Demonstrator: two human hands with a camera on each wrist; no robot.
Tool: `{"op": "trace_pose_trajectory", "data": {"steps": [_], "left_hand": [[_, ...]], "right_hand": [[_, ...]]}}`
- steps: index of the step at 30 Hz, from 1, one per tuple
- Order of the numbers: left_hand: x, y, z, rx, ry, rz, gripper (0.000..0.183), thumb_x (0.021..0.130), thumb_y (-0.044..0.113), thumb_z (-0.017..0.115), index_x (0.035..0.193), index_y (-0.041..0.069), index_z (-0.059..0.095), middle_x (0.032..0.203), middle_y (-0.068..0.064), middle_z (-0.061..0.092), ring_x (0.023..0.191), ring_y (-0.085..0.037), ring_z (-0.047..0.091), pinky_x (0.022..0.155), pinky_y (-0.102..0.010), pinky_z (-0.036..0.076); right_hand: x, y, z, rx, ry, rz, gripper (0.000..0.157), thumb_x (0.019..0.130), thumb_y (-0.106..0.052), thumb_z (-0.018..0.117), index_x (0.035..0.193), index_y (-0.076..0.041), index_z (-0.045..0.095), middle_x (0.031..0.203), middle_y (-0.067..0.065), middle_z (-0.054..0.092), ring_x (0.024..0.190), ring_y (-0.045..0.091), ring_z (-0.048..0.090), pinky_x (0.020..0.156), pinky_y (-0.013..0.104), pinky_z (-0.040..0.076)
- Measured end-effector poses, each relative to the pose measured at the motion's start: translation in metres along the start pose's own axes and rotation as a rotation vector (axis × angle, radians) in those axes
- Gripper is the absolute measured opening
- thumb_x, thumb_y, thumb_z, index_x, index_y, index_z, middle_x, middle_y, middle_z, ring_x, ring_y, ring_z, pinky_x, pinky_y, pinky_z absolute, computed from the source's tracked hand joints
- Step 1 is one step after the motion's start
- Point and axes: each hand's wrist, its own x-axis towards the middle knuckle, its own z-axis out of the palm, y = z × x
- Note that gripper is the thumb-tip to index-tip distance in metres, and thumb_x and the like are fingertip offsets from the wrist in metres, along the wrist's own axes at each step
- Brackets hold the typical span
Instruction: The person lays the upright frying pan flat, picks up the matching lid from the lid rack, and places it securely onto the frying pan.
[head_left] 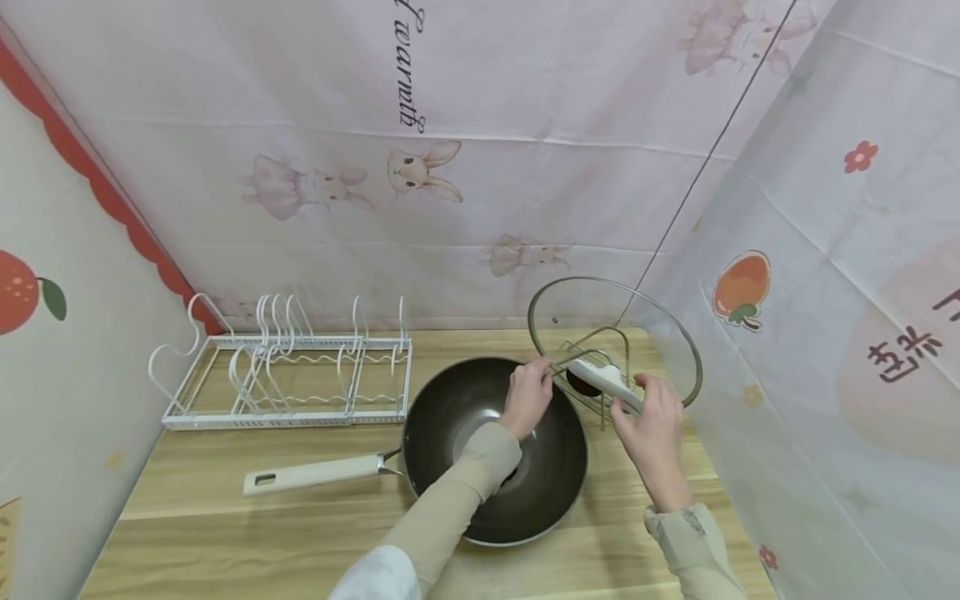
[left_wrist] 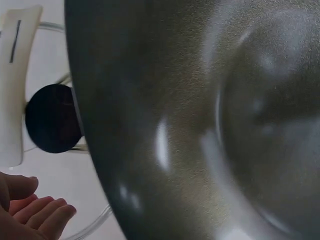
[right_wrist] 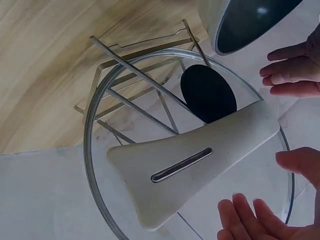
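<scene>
The glass lid (head_left: 637,333) stands tilted in the wire stand (right_wrist: 140,73) at the right rear of the wooden table (head_left: 315,542), its pale handle (right_wrist: 200,155) facing the person; the wok (head_left: 442,417) sits just to the left of the stand, its long handle (head_left: 322,475) pointing left towards the white dish rack (head_left: 255,421).

The right hand (head_left: 652,425) is beside the near end of the lid's handle, thumb and fingers well parted and curled round nothing; the left hand (head_left: 528,396) reaches across the wok to the lid's left edge, its fingers loosely bent with the thumb apart, gripping nothing; whether its fingertips brush the rim or the stand, I cannot tell.

The step in hand looks like standing the lid in its holder, close to done, with both hands near it as a guard; the next move seems to call for making sure that the lid leans securely, then drawing both hands back without knocking the rim or the wok.
</scene>
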Motion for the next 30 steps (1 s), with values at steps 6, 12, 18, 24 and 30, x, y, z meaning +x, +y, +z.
{"op": "trace_pose_trajectory", "data": {"steps": [6, 12, 18, 24, 30], "left_hand": [[0.007, -0.005, 0.018, -0.019, 0.009, -0.04, 0.02, 0.09, 0.0, 0.068, 0.107, 0.007, 0.076, 0.095, -0.01, 0.075, 0.081, -0.017, 0.072, 0.061, -0.019, 0.056], [0.013, -0.004, 0.033, -0.022, 0.019, -0.062, 0.02, 0.089, 0.0, 0.07, 0.105, 0.009, 0.077, 0.094, -0.007, 0.076, 0.084, -0.019, 0.072, 0.067, -0.022, 0.059], [0.015, 0.003, 0.045, -0.025, -0.022, -0.091, 0.019, 0.09, 0.004, 0.071, 0.106, 0.012, 0.078, 0.097, -0.006, 0.075, 0.084, -0.016, 0.071, 0.064, -0.02, 0.056], [0.019, 0.008, 0.047, -0.035, -0.025, -0.165, 0.019, 0.092, 0.006, 0.07, 0.107, 0.013, 0.078, 0.101, -0.004, 0.075, 0.088, -0.015, 0.071, 0.068, -0.022, 0.057], [0.02, 0.009, 0.048, -0.049, -0.016, -0.185, 0.02, 0.093, 0.006, 0.068, 0.11, 0.013, 0.077, 0.103, -0.005, 0.075, 0.092, -0.016, 0.071, 0.07, -0.023, 0.058]], "right_hand": [[-0.001, 0.002, 0.003, -0.025, -0.033, 0.037, 0.047, 0.066, 0.002, 0.081, 0.108, 0.009, 0.061, 0.104, 0.026, 0.064, 0.097, 0.046, 0.058, 0.089, 0.057, 0.044], [0.0, 0.004, 0.009, -0.051, -0.043, 0.058, 0.047, 0.065, 0.001, 0.082, 0.108, 0.007, 0.063, 0.103, 0.024, 0.066, 0.096, 0.043, 0.06, 0.079, 0.055, 0.046], [0.002, 0.008, 0.011, -0.089, -0.088, 0.093, 0.042, 0.066, 0.001, 0.082, 0.104, 0.006, 0.065, 0.1, 0.023, 0.068, 0.09, 0.042, 0.062, 0.079, 0.054, 0.048], [0.009, 0.01, 0.011, -0.143, -0.232, 0.208, 0.037, 0.074, -0.007, 0.078, 0.108, 0.002, 0.068, 0.103, 0.022, 0.069, 0.089, 0.041, 0.064, 0.073, 0.054, 0.053], [0.016, 0.017, 0.017, -0.226, -0.387, 0.256, 0.039, 0.079, -0.018, 0.075, 0.114, -0.001, 0.07, 0.099, 0.023, 0.07, 0.076, 0.039, 0.065, 0.054, 0.052, 0.05]]}}
